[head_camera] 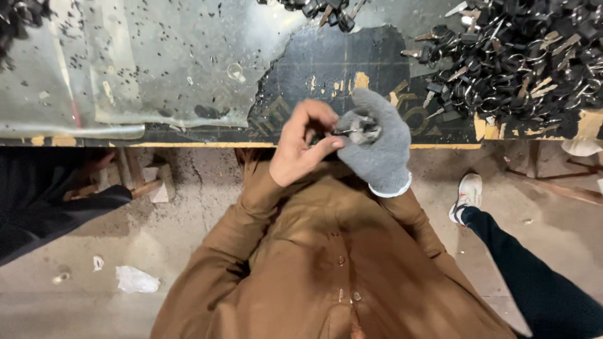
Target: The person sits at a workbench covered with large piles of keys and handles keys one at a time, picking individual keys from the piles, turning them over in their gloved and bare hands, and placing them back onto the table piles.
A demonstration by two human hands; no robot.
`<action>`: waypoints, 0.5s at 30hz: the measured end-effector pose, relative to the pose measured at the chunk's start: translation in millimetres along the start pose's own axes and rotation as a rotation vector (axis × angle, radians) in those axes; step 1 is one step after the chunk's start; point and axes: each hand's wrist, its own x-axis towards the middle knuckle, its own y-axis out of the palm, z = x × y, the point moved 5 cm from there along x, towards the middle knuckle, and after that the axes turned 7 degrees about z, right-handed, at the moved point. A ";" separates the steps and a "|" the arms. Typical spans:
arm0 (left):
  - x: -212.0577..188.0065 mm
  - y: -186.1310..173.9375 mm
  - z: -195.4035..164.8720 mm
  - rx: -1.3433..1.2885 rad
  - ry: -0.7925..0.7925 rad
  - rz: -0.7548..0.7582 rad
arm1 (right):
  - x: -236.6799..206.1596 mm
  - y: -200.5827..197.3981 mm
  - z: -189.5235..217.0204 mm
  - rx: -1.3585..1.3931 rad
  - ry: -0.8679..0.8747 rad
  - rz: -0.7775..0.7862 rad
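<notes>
A clear plastic sheet [125, 63] covers the left of the worn black bench [326, 63]. At the bench edge, the bare left hand [301, 147] pinches the metal blade of a small key [352, 131] between thumb and fingertips. The gloved right hand [377, 147] is clenched around the key's head. Judged step: fitting or adjusting 1 key held between both hands. The next move likely calls for a steady pinch and fine alignment. A heap of black-headed keys [521, 56] lies at right; another person's leg and white shoe [466, 194] stand nearby.
</notes>
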 end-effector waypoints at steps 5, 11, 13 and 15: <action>-9.2 11.4 14.2 0.311 -0.051 0.083 | 10.3 -7.8 -9.9 0.198 0.145 -0.057; 20.7 9.0 3.5 0.083 -0.050 0.106 | 29.9 -24.4 5.9 0.054 -0.021 -0.057; 31.5 8.6 -6.1 0.121 0.002 0.112 | 36.9 -31.7 13.3 -0.008 -0.101 -0.062; 42.8 6.5 -19.3 0.362 0.113 0.101 | 45.5 -36.0 19.4 -0.043 -0.144 -0.084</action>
